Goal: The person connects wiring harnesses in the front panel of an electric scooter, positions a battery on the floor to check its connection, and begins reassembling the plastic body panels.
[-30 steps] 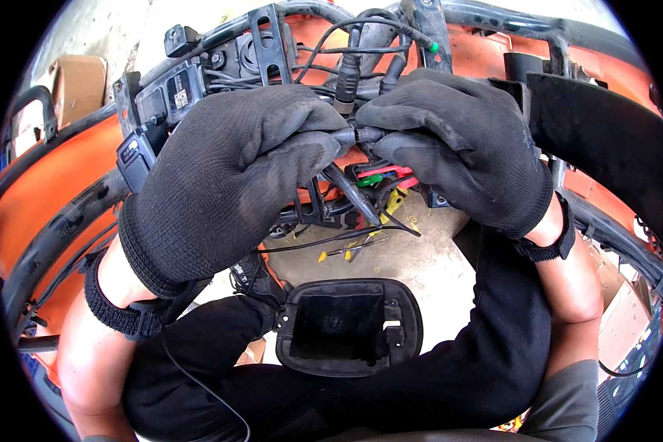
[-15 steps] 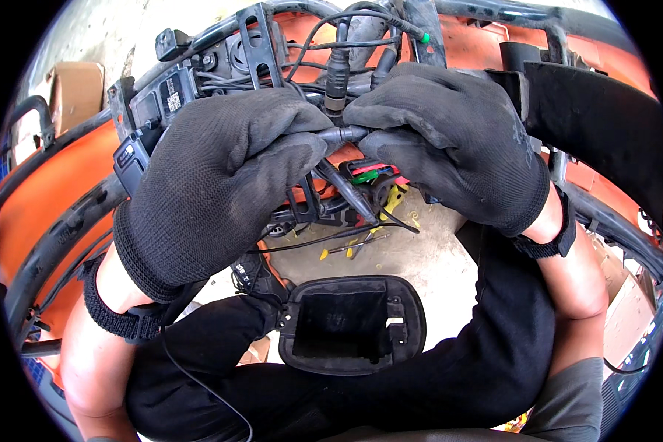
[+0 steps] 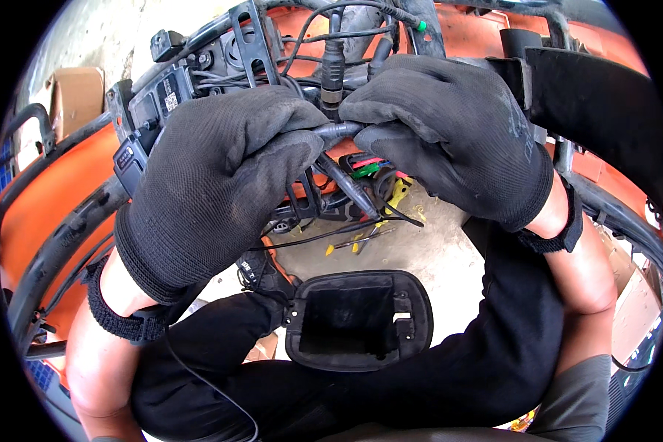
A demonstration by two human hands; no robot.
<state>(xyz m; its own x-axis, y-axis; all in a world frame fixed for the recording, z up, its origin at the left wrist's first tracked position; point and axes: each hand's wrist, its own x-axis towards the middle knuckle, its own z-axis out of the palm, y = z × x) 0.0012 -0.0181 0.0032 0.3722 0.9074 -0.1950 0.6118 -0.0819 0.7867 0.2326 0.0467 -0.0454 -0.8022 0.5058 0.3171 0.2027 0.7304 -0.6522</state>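
Observation:
In black knit gloves, my left hand [image 3: 206, 184] and my right hand [image 3: 457, 140] face each other over the vehicle frame. Between their pinched thumbs and fingers lies a slim dark cable connector [image 3: 339, 131], gripped at both ends. Most of it is hidden by the fingertips, so I cannot tell whether its halves are fully joined. Just beyond the fingertips a thicker ribbed cable connector [image 3: 332, 70] stands upright. Below them another dark cable connector [image 3: 352, 193] slants down to the right.
Black frame tubes [image 3: 74, 221] and orange panels [image 3: 48, 232] surround the work. A black controller box [image 3: 166, 99] sits left. An open black compartment [image 3: 296, 335] lies between my legs. Yellow-handled tools [image 3: 398, 193] are beneath the frame. A cardboard box [image 3: 77, 99] stands far left.
Both hands keep their pinch on the connector, and a little more of it shows between the fingertips. The whole view has shifted slightly.

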